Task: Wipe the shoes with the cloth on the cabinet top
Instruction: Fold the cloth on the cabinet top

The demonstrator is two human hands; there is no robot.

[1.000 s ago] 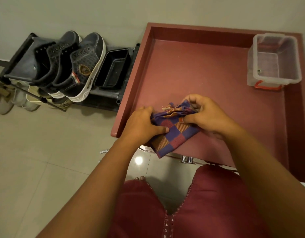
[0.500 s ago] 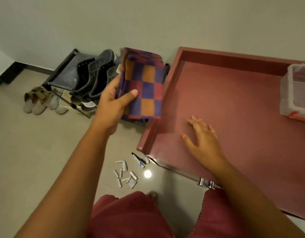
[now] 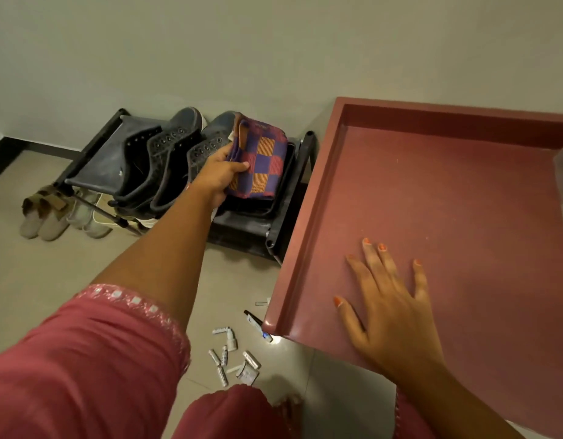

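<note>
Left hand (image 3: 218,172) grips the folded checked cloth (image 3: 258,161), thumb across its front face, fingers curled behind. Arm reaches out over the floor toward the shoe rack (image 3: 93,160). Cloth hangs just in front of the nearest dark shoe (image 3: 207,144), at its right flank; contact cannot be told, since the cloth covers that side. A second dark shoe (image 3: 166,160) stands just beside the first, both tipped toe-up against the wall on the rack's top shelf. A black tray (image 3: 283,185) sits behind and under the cloth on the same shelf.

Right hand (image 3: 391,299) lies flat on the red cabinet top (image 3: 448,201), fingers straight and spread, holding nothing; it looks like a brace while leaning.

Step in hand, by my reading: cloth brought to the shoes, wiping not yet begun. Next move calls for pressing the cloth onto the near shoe's upper and stroking along it; the shoe leans loose and may shift under pressure.

Pale slippers (image 3: 42,213) sit on the floor left of the rack. Small tubes (image 3: 232,356) lie scattered on the floor near the cabinet corner.
</note>
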